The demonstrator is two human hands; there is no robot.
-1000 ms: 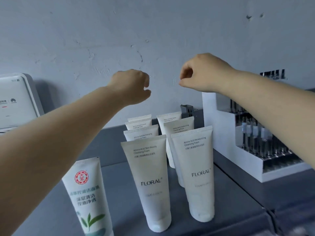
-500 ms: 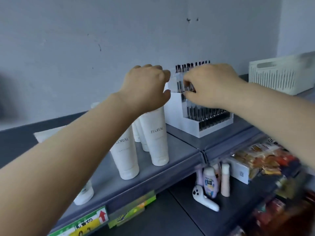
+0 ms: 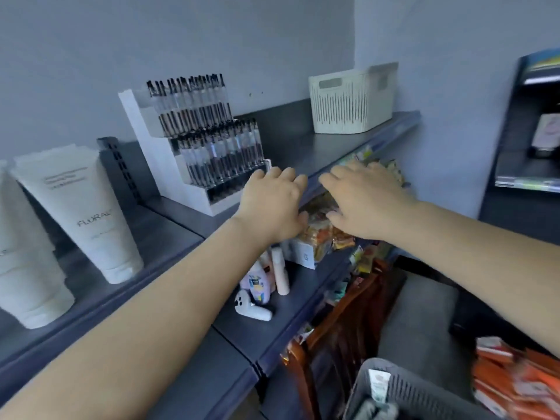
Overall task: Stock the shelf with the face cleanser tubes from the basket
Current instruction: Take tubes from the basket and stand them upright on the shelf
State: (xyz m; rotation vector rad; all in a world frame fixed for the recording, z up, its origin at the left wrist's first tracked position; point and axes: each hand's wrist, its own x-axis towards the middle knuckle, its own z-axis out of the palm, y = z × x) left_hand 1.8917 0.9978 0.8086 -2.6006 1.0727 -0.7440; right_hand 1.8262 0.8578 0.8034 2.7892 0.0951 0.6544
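White face cleanser tubes (image 3: 81,213) stand cap-down on the dark shelf (image 3: 169,234) at the left. A grey slatted basket (image 3: 424,395) sits at the bottom right, with a tube (image 3: 378,384) showing inside it. My left hand (image 3: 272,204) and my right hand (image 3: 363,198) hang side by side in the air in front of the shelf edge, palms down, fingers relaxed and spread. Neither hand holds anything. Both are well to the right of the tubes and above the basket.
A white stepped display of black-capped pens (image 3: 197,140) stands on the shelf beside the tubes. Further right sits a cream slatted bin (image 3: 351,101). Snack packets (image 3: 321,231) and small bottles (image 3: 278,268) fill the shelf below. Orange packets (image 3: 515,380) lie at bottom right.
The view has swung right and down, away from the tubes toward the basket. Both hands have loosened from curled to relaxed and moved right along the shelf.
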